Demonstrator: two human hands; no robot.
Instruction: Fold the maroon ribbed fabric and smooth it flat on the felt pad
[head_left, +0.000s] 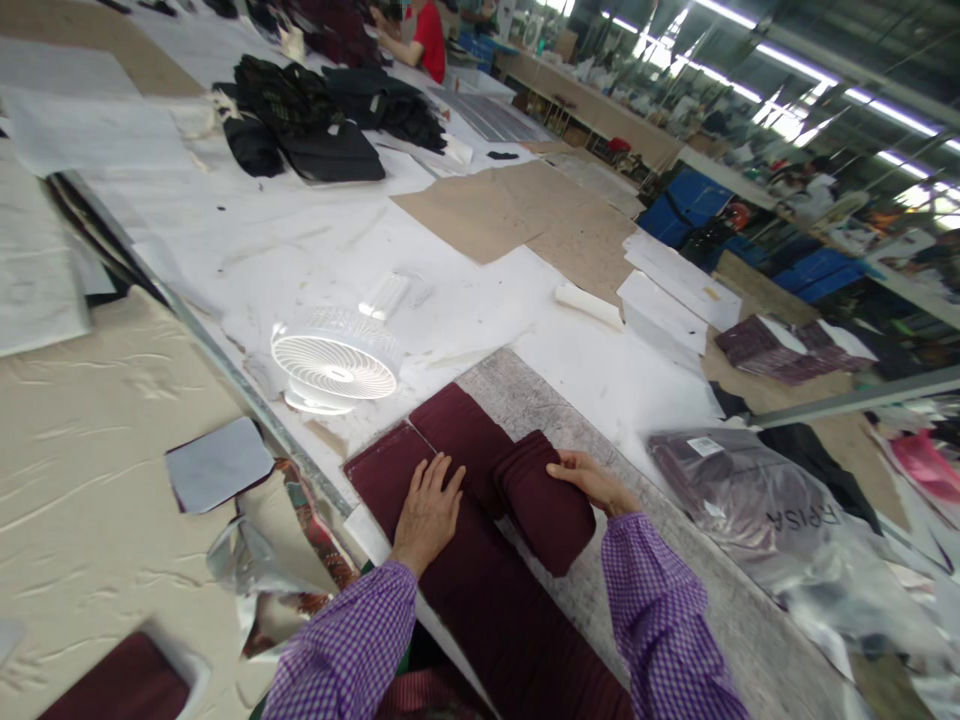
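My left hand (pixel 430 508) lies flat with fingers spread on a long strip of dark maroon fabric (pixel 495 590). My right hand (pixel 592 480) pinches the right edge of a small stack of maroon fabric pieces (pixel 546 510) with rounded corners, thumb on top. The stack sits at an angle, overlapping the edge of another maroon pile (pixel 465 430). All of this rests on a grey mottled board (pixel 517 385). The fingers under the right-hand stack are hidden.
A small white fan (pixel 334 365) stands beyond the left hand. Dark garments (pixel 322 120) are heaped farther back. To the right lies a clear plastic bag (pixel 750 500) of maroon goods, near maroon bundles (pixel 787 350). A person in red (pixel 427 40) is at the far end.
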